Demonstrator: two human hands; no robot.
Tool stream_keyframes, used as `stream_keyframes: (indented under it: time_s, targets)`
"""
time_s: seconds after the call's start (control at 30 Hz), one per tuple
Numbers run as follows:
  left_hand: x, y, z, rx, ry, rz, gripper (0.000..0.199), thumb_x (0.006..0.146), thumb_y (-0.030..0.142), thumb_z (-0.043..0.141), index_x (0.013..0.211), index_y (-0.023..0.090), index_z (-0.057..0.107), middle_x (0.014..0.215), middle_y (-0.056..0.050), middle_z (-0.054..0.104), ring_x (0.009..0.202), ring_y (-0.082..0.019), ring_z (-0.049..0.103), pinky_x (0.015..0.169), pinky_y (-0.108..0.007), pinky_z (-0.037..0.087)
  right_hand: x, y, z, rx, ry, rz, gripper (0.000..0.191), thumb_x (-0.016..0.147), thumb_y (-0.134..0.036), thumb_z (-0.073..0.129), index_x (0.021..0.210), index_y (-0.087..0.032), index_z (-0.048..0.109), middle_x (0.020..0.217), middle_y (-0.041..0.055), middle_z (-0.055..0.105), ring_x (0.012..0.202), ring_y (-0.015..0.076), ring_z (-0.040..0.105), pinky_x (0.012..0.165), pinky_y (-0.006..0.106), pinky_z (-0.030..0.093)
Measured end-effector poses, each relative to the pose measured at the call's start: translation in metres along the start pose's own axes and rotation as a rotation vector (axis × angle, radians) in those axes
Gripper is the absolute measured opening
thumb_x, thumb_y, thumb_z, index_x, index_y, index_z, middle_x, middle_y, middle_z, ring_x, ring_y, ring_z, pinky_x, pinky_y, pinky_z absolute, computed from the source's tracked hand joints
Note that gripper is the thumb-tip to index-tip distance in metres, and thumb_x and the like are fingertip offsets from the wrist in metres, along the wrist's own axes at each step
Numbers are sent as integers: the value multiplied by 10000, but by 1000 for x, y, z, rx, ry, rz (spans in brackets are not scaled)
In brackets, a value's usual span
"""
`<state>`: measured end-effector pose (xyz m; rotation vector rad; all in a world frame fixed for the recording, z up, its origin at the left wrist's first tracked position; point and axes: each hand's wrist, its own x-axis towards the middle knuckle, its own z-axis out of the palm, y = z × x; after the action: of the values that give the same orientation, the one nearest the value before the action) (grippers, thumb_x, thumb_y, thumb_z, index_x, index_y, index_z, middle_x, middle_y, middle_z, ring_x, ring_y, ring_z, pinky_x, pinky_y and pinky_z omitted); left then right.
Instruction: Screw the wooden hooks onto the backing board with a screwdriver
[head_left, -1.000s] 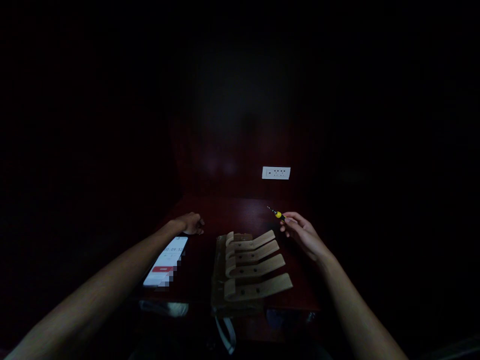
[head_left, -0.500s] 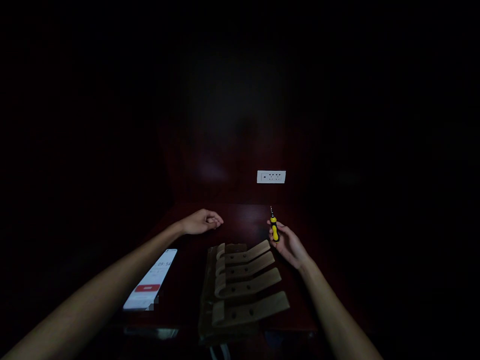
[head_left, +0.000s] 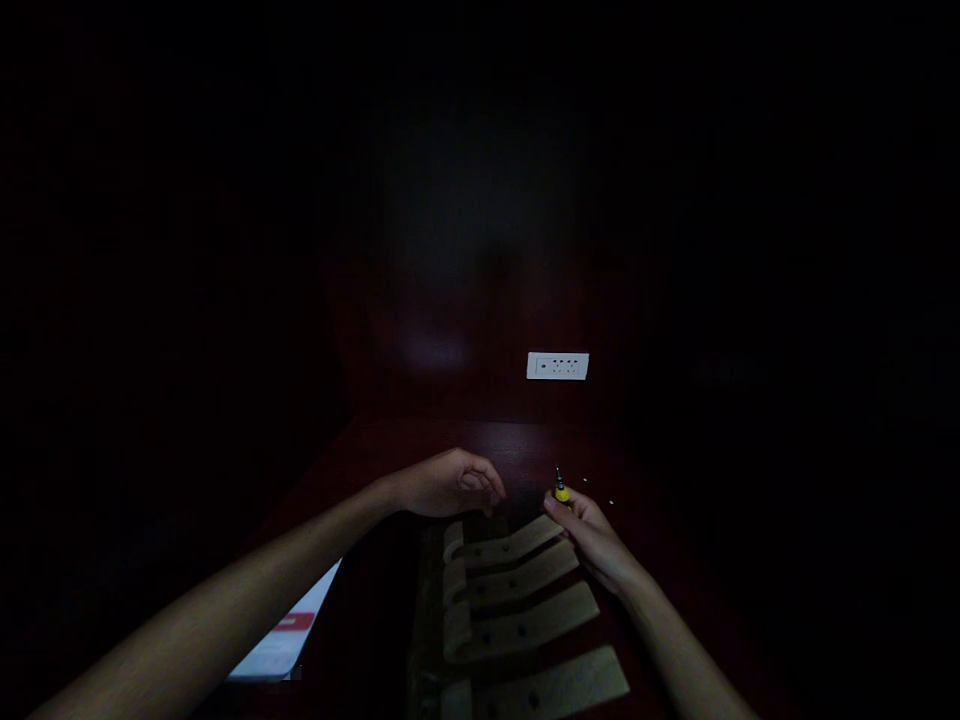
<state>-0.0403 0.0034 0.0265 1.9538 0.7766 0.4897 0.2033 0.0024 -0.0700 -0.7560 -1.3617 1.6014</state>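
My right hand [head_left: 596, 540] is wrapped around a yellow-and-black screwdriver [head_left: 561, 492], its bit pointing up and away from me. Most of the handle is hidden in the fingers. This hand is beside the far right end of a dark board [head_left: 426, 620] bearing several curved pale wooden strips [head_left: 517, 585], each with dark holes. Over the board's far end hovers my left hand [head_left: 465, 482], fingers loosely bent and apart from the thumb, with nothing visible in them. Whether it touches the board I cannot tell.
A lit phone [head_left: 281, 640] lies to the left, partly behind my left forearm. Two tiny white bits [head_left: 611, 502] are on the dark red tabletop [head_left: 510, 440] past my right hand. A white socket panel [head_left: 557, 366] is on the back wall. The surroundings are very dark.
My left hand has moved right, to the board's far end. My right hand has drawn nearer the strips, now covering more of the screwdriver handle. The whole view has shifted, so the board appears lower.
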Motion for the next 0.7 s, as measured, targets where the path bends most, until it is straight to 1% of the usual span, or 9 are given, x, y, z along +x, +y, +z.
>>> stream_keyframes:
  time_s: [0.13,0.27,0.33,0.43,0.53,0.57,0.63,0.7]
  targets:
    - [7,4,10,-37,-41,14,190,768,216,644,935,128,621,838,-56,677,775,-132,630,699,-260,470,-3,1,-2,32,18,8,285,804,-466,604,801,-187,545,569,-58,410,452,59,281,442,196,236]
    - [17,3,18,-15,-1,7,167,737,235,672,873,140,659,809,-42,687,752,-135,632,685,-266,474,-9,-2,-1,100,52,41,285,797,-472,608,872,-199,572,522,-77,333,431,56,251,425,181,214]
    - [20,-2,20,-35,15,6,248,730,255,684,959,161,667,850,-43,695,768,-139,636,688,-268,480,-10,-4,1,121,64,57,280,795,-463,613,899,-206,577,515,-78,327,424,55,246,421,177,214]
    - [21,-12,20,-10,18,-2,362,733,273,681,1083,186,652,922,-55,700,807,-156,645,699,-277,493,-12,-6,4,105,49,70,264,782,-431,639,900,-201,588,572,-57,399,442,51,286,424,177,242]
    - [17,-13,20,38,1,-11,297,756,260,649,1040,178,679,931,-56,706,829,-168,651,717,-280,503,-14,-6,5,69,56,57,248,758,-405,668,862,-194,589,632,-38,434,479,61,333,440,185,280]
    - [15,-12,20,49,-9,-16,267,764,252,637,1015,178,687,919,-51,709,823,-166,653,715,-277,504,-15,-5,4,59,64,57,251,752,-405,673,854,-193,586,626,-40,425,472,60,320,430,185,270]
    - [12,-8,21,91,-15,-24,220,775,241,616,969,175,695,886,-42,712,794,-159,655,696,-265,504,-18,-4,3,50,78,68,266,738,-413,681,848,-193,578,590,-55,381,439,50,256,393,180,212]
    - [10,-3,23,152,3,-25,197,782,239,602,940,168,694,862,-40,710,773,-152,654,681,-253,496,-21,-4,3,54,85,73,292,726,-429,686,860,-197,572,580,-64,358,425,43,218,375,178,172]
